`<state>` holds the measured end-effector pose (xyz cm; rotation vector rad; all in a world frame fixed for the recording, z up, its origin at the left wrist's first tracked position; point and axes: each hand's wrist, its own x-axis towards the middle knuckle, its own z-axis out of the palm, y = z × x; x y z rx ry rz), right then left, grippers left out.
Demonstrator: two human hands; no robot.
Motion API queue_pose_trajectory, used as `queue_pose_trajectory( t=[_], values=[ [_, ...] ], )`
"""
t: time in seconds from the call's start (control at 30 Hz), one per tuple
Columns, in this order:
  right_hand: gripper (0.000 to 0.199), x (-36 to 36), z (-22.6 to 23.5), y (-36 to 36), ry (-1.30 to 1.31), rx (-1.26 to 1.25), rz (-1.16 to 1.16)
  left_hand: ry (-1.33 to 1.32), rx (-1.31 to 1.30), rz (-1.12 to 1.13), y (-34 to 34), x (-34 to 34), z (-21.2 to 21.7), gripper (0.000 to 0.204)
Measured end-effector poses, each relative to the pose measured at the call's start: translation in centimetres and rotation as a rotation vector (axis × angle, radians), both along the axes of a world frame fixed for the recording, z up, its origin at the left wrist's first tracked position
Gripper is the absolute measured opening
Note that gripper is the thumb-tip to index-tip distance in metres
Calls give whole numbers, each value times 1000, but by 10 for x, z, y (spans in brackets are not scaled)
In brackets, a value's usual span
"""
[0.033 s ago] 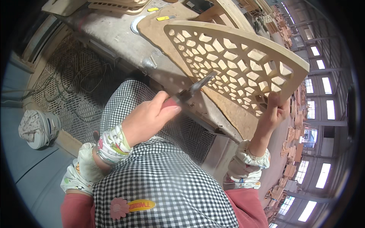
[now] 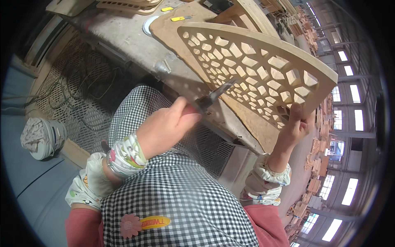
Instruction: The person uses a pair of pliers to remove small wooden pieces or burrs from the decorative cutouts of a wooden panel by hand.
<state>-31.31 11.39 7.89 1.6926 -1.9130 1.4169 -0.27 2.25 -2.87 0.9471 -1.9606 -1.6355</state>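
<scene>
My left hand (image 2: pixel 162 127) is closed around the red handle of a bladed tool (image 2: pixel 220 91), with a dark collar and a flat, greyish blade. Its tip overlaps the lower edge of a curved wooden panel (image 2: pixel 255 68) pierced with many angular openings; whether it touches is unclear. At the panel's right corner, my right hand (image 2: pixel 294 127) grips the edge, thumb on the face. The panel leans tilted over a brown board (image 2: pixel 164 37) on the workbench.
Two yellow-handled cutters (image 2: pixel 180 18) lie near the back of the workbench (image 2: pixel 115 31), beside a round white disc (image 2: pixel 148 25). Slatted wooden pieces (image 2: pixel 135 6) sit at the far left. A white bucket (image 2: pixel 49 144) with cloth stands on the floor at left, near cables (image 2: pixel 57 88).
My left hand and the bladed tool have shifted slightly right and up. The panel's right corner has moved a little to the right; my right hand keeps its grip.
</scene>
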Motion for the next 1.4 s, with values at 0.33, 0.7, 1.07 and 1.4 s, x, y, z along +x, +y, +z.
queue_pose_trajectory(
  t=[0.33, 0.7, 1.07, 1.4],
  values=[
    [17, 44, 0, -9, -38, -81, 3, -199, -249, 92, 8, -46, 9, 31],
    [25, 34, -5, 3, -45, -25, -33, -122, -223, 4, -9, -45, 7, 33],
    [23, 46, 0, -5, 23, -11, -52, -131, 70, -48, -15, -21, 4, 33],
    [16, 63, 7, -12, 102, 49, -67, -67, -55, 16, 5, 8, 45, 25]
  ],
)
